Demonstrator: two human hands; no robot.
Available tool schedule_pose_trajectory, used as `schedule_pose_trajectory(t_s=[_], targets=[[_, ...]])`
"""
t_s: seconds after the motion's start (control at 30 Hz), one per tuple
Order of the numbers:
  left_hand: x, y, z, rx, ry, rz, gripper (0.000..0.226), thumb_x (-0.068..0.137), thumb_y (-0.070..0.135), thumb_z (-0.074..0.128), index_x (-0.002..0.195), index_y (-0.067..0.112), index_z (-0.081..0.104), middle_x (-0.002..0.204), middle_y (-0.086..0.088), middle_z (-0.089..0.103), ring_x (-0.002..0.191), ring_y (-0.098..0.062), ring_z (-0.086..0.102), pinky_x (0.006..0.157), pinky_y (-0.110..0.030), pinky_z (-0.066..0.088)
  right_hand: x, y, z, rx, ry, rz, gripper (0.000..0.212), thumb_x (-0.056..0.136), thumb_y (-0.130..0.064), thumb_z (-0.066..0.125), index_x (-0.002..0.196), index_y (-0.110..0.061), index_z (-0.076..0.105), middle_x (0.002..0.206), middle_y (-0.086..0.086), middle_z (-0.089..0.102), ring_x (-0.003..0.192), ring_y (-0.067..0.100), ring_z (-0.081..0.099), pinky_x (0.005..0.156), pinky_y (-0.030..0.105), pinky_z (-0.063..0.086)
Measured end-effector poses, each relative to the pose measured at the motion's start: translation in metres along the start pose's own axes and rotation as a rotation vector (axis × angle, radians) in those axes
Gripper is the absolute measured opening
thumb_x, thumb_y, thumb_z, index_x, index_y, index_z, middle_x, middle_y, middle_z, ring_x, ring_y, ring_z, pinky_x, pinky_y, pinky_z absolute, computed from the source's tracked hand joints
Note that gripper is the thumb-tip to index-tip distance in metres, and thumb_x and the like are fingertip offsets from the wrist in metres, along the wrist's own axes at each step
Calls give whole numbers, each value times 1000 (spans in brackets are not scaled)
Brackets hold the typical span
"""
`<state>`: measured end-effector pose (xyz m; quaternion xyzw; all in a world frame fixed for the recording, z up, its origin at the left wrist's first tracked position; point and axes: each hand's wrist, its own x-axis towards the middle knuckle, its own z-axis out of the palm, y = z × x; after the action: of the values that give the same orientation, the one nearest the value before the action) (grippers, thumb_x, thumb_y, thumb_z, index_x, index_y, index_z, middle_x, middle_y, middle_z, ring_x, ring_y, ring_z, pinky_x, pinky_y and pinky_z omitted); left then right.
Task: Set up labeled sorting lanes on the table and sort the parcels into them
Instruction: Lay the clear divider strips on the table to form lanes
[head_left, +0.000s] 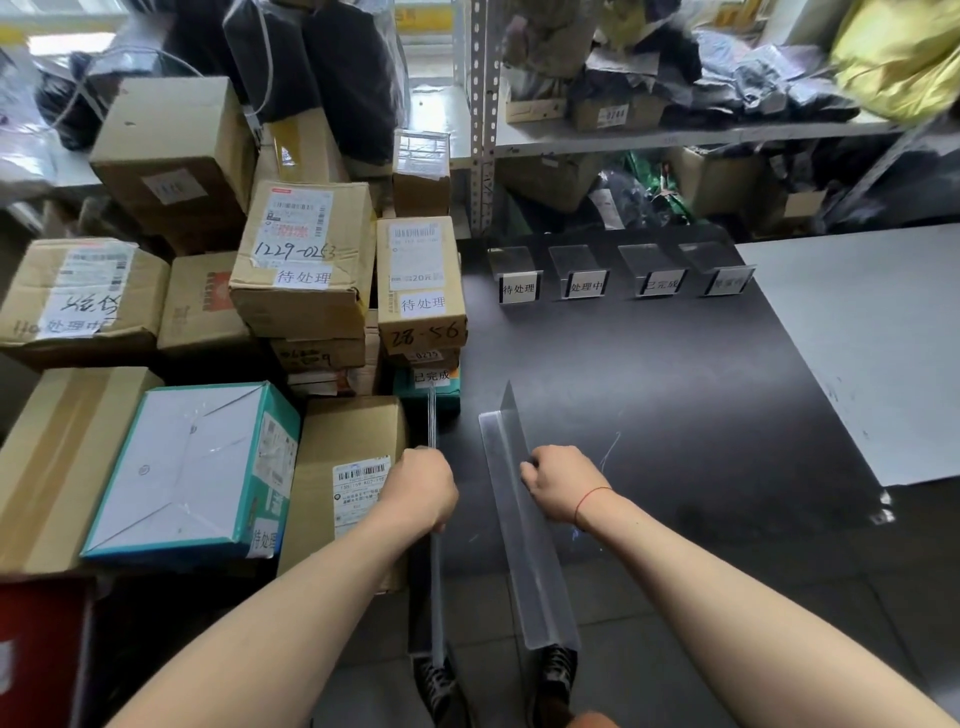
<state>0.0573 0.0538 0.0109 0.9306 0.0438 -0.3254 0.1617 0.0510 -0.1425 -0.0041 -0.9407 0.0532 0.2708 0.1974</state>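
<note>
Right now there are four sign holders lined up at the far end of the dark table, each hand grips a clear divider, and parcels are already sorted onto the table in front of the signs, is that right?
Not quite. The head view shows no parcels on the dark table before the four sign holders; the parcels are piled to its left. The rest holds: the left hand and right hand each grip a clear divider.

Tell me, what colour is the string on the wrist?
Red. The string circles the right wrist; the head view shows it clearly.
</note>
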Motion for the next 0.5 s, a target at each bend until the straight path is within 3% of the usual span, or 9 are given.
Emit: schedule_pose_trajectory(t_s=[0.1,0.23,0.37,0.43,0.5], targets=[[-9,4,-9,48,-20,-84,34,95,23,77,120,1,73,98,-8,63,106,-31,73,76,-32,56,-5,4,-5,8,-66,-8,30,99,-33,46,84,-12,62,87,16,73,82,38,73,81,38,60],[-7,2,-9,34,4,-137,27,90,14,80,112,1,73,95,-8,69,95,-30,74,71,-34,58,-11,8,-10,-26,-156,-3,34,91,-28,46,88,-3,70,85,19,76,79,40,75,80,43,64],[-5,5,-12,16,17,-97,13,94,9,70,105,2,74,92,-11,76,88,-31,78,70,-34,61,-15,8,-8,-65,-187,4,27,90,-26,47,70,-10,58,80,19,72,80,39,75,78,35,63],[-8,10,-14,87,91,-103,21,98,9,64,116,1,69,108,-14,75,104,-34,75,81,-38,59,-18,7,-6,-76,-188,15,25,92,-24,49,73,-10,58,91,24,75,87,40,75,79,36,62],[-15,19,-19,126,246,-53,25,100,9,59,124,5,59,119,-15,71,114,-38,70,79,-41,54,-19,7,-2,-69,-177,35,22,92,-22,49,80,-8,62,97,25,76,90,40,74,80,36,61]])
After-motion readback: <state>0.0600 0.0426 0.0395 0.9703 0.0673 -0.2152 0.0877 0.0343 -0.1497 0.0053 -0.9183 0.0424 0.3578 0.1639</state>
